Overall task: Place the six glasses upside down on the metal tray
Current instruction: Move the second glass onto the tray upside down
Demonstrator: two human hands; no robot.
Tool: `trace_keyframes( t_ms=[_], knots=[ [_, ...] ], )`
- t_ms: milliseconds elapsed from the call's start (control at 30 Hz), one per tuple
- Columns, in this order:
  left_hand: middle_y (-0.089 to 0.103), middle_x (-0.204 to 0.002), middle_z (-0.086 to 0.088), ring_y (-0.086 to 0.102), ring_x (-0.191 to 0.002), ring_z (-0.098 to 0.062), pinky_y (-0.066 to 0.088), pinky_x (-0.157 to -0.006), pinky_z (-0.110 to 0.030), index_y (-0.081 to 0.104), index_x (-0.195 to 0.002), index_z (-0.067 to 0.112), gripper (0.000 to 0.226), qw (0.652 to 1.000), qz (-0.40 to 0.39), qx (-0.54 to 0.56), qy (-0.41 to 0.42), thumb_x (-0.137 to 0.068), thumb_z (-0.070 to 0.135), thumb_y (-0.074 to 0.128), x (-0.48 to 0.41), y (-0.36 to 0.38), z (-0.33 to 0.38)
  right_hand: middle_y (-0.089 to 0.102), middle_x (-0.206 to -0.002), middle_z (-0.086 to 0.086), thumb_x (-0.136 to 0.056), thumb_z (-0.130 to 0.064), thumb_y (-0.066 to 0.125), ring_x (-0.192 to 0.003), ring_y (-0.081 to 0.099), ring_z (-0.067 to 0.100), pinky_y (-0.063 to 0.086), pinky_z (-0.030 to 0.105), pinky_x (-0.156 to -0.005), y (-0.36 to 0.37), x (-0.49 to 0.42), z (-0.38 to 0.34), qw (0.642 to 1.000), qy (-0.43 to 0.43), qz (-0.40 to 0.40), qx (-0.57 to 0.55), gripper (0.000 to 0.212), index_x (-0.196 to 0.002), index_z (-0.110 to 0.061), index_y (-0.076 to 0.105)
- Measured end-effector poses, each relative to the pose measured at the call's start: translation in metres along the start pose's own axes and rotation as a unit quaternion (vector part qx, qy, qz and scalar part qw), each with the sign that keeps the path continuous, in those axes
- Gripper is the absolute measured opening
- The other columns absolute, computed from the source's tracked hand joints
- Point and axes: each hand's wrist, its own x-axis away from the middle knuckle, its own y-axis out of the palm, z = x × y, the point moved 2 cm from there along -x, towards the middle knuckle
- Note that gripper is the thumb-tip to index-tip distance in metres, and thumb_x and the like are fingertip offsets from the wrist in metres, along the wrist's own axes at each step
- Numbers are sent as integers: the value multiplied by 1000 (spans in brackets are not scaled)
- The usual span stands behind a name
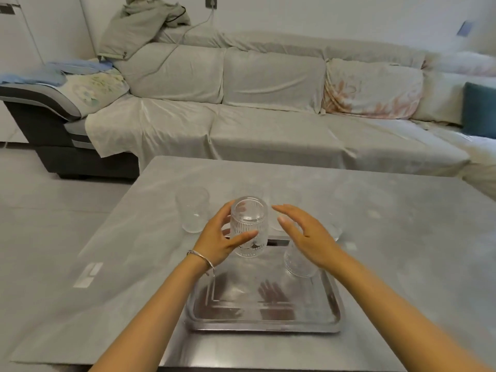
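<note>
My left hand (220, 238) grips a ribbed clear glass (249, 224), turned upside down, over the far left part of the metal tray (264, 322). I cannot tell whether its rim touches the tray. My right hand (306, 234) hovers open just right of that glass, fingers spread, holding nothing. Under my right wrist a second glass (298, 261) stands upside down on the tray's far right. An upright glass (192, 209) waits on the table left of the tray. More glasses (336, 228) behind my right hand are blurred and partly hidden.
The tray lies on a grey table (402, 251) close to its near edge. A long sofa (268, 124) covered with pale cloth runs behind the table. Grey tiled floor (40, 210) lies to the left.
</note>
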Motion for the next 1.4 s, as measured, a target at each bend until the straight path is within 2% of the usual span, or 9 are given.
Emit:
trace_keyframes(
  t_ms=[100,167,267,367,533,900,1033,1200,1400],
  knots=[
    [55,-121,20,53,-115,-9,52,-88,-28,46,-118,46,65,1000,-5,0,-17,-59,51,73,-2,20,-11,45,-140,-9,-96,-35,43,-133,35,9,25,30,-112,-8,14,32,999,16,20,35,40,-135,-27,44],
    [56,-124,14,54,-116,-13,51,-93,-33,46,-121,42,70,999,-5,-9,-30,-58,50,74,-2,30,-20,41,-145,-6,-94,-36,45,-136,33,13,25,36,-114,-10,20,47,998,41,20,36,43,-136,-27,42],
    [55,-128,7,52,-117,-16,47,-98,-35,43,-128,33,79,998,-2,-27,-50,-57,51,74,-1,40,-31,39,-147,-6,-92,-39,49,-135,34,11,26,31,-112,-10,25,60,998,63,19,14,47,-137,-29,40],
    [55,-127,6,52,-116,-17,47,-98,-37,44,-125,34,78,997,-5,-33,-63,-56,54,74,0,45,-39,40,-145,-7,-90,-42,51,-133,36,10,28,28,-109,-9,25,64,997,68,26,-3,49,-136,-28,41],
    [54,-128,8,51,-117,-16,47,-92,-30,45,-125,35,78,997,-16,-20,-78,-55,54,75,3,55,-49,41,-144,-7,-89,-42,53,-132,37,10,28,26,-107,-7,25,67,997,67,34,-16,50,-135,-27,43],
    [52,-127,8,49,-117,-17,46,-91,-30,43,-127,33,81,996,-24,-9,-91,-55,51,75,-1,67,-52,40,-145,-7,-89,-43,52,-132,35,9,26,24,-104,-4,25,72,996,68,45,-18,50,-135,-28,43],
    [51,-126,10,48,-117,-15,44,-89,-25,42,-127,34,80,996,-28,-6,-90,-56,50,75,-1,67,-52,40,-145,-7,-89,-44,52,-132,35,9,27,24,-104,-4,26,71,996,71,43,-18,50,-135,-28,43],
    [49,-130,8,47,-119,-16,43,-92,-27,40,-129,34,83,995,-33,-5,-94,-56,50,74,0,67,-53,40,-144,-6,-89,-42,52,-133,36,11,28,28,-107,-6,26,67,997,70,37,-14,49,-135,-28,43],
    [48,-132,9,49,-118,-12,43,-91,-22,38,-132,31,82,997,-23,-36,-64,-59,52,70,0,49,-46,41,-144,-7,-89,-44,51,-133,35,11,28,36,-112,-5,14,52,999,31,22,15,44,-132,-33,46]
  ],
)
